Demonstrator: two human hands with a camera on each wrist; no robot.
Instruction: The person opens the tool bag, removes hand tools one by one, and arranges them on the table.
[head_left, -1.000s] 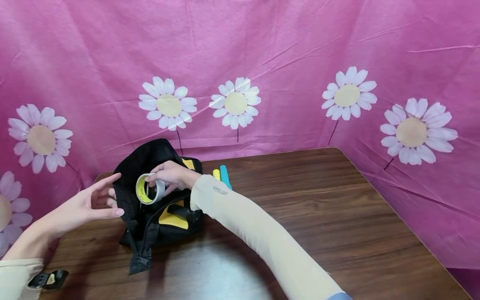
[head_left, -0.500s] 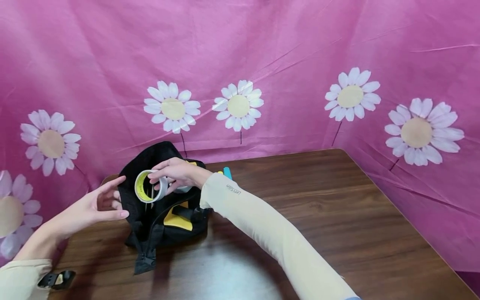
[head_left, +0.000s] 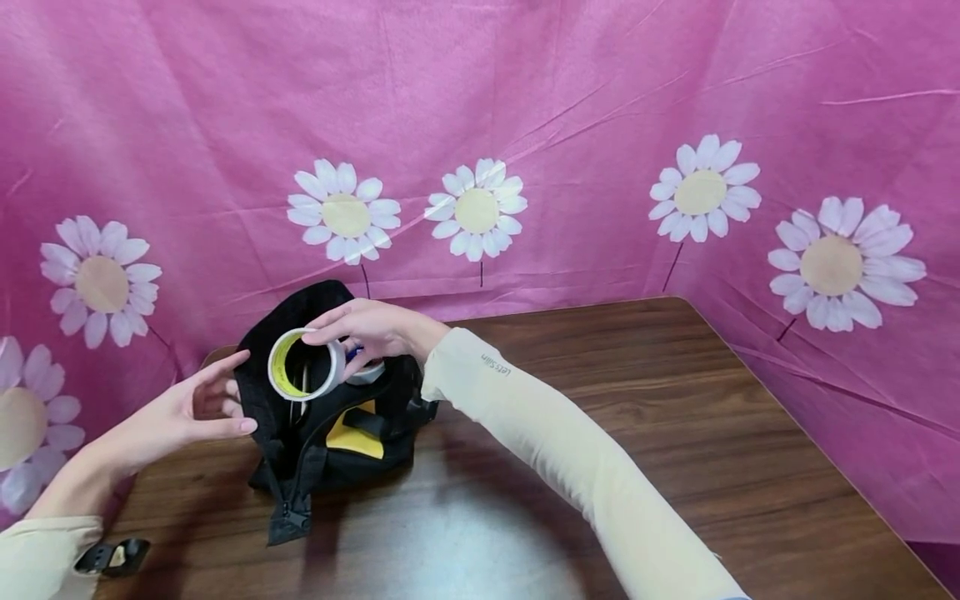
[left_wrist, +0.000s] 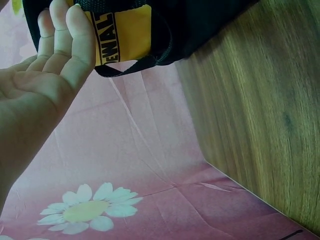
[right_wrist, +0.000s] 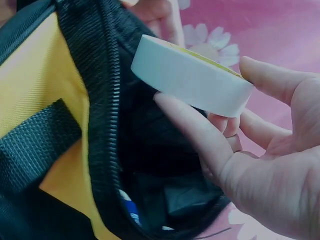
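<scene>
My right hand (head_left: 382, 329) pinches a roll of white tape (head_left: 303, 367) by its rim, between thumb and fingers. The roll has a yellow inner core and is tilted over the opening of a black and yellow tool bag (head_left: 352, 437). In the right wrist view the tape roll (right_wrist: 192, 77) is above the bag's zipped edge. My left hand (head_left: 176, 417) is at the bag's left side, its fingertips resting against the fabric. From the left wrist, its fingers (left_wrist: 80, 40) lie loosely extended beside the bag's yellow label (left_wrist: 127, 35).
Inside the bag is a white and blue item (right_wrist: 130, 206), mostly hidden. The bag stands at the left of a brown wooden table (head_left: 637, 417), with a pink flowered cloth (head_left: 570, 100) hanging behind. A black strap device (head_left: 112, 557) is at the left sleeve.
My right hand has drawn the tape roll slightly upward, and more of its ring shows. The yellow and teal items behind the bag are now hidden by my arm. My left hand keeps its place.
</scene>
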